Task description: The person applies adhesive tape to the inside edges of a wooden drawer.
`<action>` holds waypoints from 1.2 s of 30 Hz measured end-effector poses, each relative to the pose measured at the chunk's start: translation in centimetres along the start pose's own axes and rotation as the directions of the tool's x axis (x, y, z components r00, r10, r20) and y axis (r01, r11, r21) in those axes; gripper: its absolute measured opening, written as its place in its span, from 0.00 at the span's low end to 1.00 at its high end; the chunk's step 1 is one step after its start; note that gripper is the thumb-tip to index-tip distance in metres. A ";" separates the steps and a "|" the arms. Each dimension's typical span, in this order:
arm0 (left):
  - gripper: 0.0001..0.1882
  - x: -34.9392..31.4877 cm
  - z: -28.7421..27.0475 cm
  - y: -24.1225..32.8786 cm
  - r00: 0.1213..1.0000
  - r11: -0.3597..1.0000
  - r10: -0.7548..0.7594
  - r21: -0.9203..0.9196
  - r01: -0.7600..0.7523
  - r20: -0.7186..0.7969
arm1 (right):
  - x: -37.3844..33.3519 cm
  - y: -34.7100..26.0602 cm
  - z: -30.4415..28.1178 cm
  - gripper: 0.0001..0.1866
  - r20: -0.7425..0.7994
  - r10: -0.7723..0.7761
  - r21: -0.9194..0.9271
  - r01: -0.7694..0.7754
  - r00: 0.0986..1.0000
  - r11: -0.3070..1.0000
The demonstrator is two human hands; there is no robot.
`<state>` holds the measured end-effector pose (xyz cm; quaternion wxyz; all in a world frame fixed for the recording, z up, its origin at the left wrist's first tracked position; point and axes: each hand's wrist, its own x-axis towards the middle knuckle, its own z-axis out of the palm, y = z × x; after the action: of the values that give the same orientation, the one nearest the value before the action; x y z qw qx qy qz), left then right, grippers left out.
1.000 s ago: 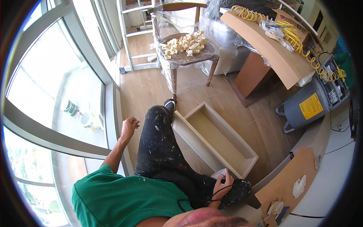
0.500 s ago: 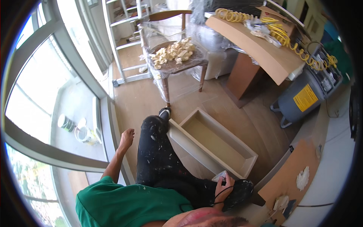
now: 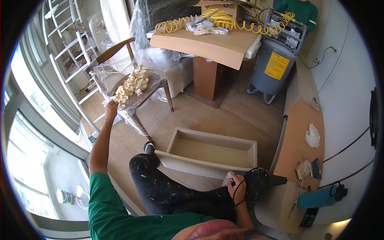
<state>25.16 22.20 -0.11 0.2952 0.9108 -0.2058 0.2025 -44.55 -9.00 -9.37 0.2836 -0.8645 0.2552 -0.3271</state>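
Note:
My left hand (image 3: 111, 109) reaches to the near corner of a plastic-wrapped wooden chair (image 3: 154, 93). Its fingers are closed, and what they grip, if anything, is hidden. Just beyond them a heap of crumpled cream-coloured scraps (image 3: 134, 85) lies on the seat. My right hand (image 3: 239, 189) rests by my bent knee, closed on a small whitish, translucent thing (image 3: 228, 179) whose kind I cannot make out. In front of my legs a beige drawer (image 3: 208, 163) lies open side up on the floor, its wider front panel toward me.
An aluminium ladder (image 3: 66, 76) stands behind the chair. A cardboard-covered table (image 3: 200, 44) bears a yellow coiled hose (image 3: 176, 27). Right of it stands a grey air compressor (image 3: 266, 66), a person in green (image 3: 298, 10) behind. A blue bottle (image 3: 318, 197) lies at my right near cardboard (image 3: 300, 140).
My left hand has moved forward from beside my knee to the chair's corner. My view has turned left. The right hand still holds the small whitish thing near the drawer.

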 end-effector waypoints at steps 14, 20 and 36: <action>0.14 16.2 6.9 6.7 0.969 0.974 -0.190 -0.152 0.166 -0.156 | -0.5 0.8 0.5 0.17 0.106 0.130 -0.089 -0.120 0.986 0.989; 0.08 18.4 9.4 2.9 0.978 0.970 -0.166 -0.200 0.139 -0.125 | 0.3 0.2 1.8 0.17 0.142 0.115 -0.110 -0.100 0.983 0.989; 0.19 16.4 13.0 9.9 0.984 0.957 -0.151 0.237 0.169 -0.089 | 0.8 1.1 0.1 0.15 0.069 0.100 -0.177 -0.087 0.993 0.980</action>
<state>37.15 2.56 2.79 0.2038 0.9461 -0.0946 0.2334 -44.23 -10.28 -9.82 0.2319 -0.8850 0.3120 -0.2562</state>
